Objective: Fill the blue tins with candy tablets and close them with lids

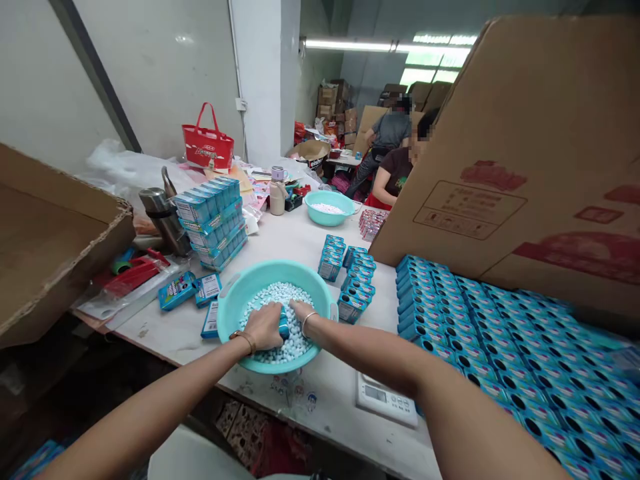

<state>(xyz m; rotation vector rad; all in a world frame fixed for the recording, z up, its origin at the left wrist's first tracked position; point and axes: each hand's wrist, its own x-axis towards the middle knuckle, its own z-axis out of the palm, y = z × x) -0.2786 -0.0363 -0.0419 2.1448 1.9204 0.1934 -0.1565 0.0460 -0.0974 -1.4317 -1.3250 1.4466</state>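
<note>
A teal basin (235, 297) full of small white-blue pellets (280, 293) sits on the table in front of me. Both my hands are inside it. My left hand (263, 325) is curled around a small blue box (283, 325) pushed into the pellets. My right hand (301, 313) is closed beside the box, its fingers among the pellets; what they hold is hidden. Each wrist wears a bracelet.
Stacked blue boxes (213, 213) stand behind the basin, small groups (350, 277) to its right, and many rows (500, 333) fill a large carton (500, 167) at right. A scale (385, 399) lies near the table edge. A second basin (329, 207), a thermos (163, 217), a red bag (207, 147) and two people are farther back.
</note>
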